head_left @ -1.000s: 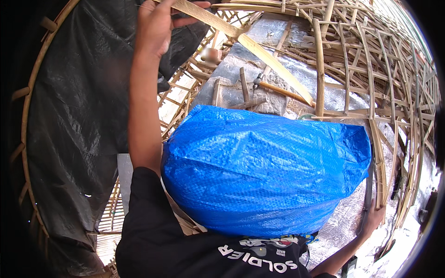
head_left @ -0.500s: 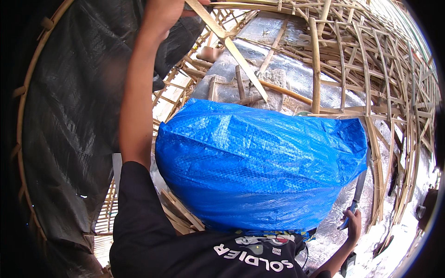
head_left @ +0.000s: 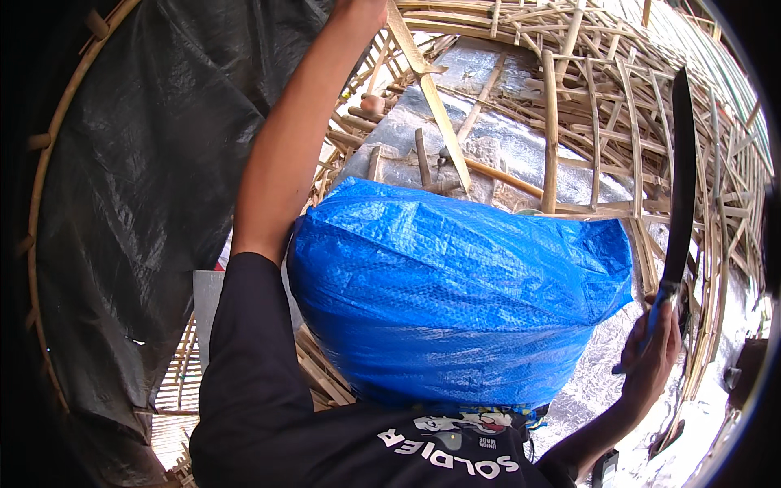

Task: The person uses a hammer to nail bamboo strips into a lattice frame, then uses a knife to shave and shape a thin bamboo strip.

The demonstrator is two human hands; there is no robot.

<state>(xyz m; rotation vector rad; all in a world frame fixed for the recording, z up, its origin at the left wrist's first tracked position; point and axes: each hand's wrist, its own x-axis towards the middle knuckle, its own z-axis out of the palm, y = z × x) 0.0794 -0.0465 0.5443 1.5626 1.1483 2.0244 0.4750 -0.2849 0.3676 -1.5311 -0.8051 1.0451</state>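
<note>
My left arm reaches up to the top edge, where my left hand (head_left: 366, 10), partly cut off, is closed on the upper end of a split bamboo strip (head_left: 438, 98). The strip has a node partway down and slants toward the blue tarp, its lower end just above the tarp's far edge. At the right, my right hand (head_left: 657, 337) grips the blue handle of a machete (head_left: 682, 179). Its long dark blade points upward, well apart from the strip. Between my arms the blue woven tarp (head_left: 455, 285) covers my lap.
A black plastic sheet (head_left: 163, 163) hangs on the left beside a curved bamboo pole. Many bamboo strips (head_left: 651, 106) lie piled at the upper right, behind an upright bamboo stake (head_left: 551, 130). Silvery sheeting (head_left: 529, 167) covers the ground beyond the tarp, with short wooden pieces on it.
My right hand has raised the machete from low beside the tarp to upright at the right. My left hand and the bamboo strip have shifted slightly to the right.
</note>
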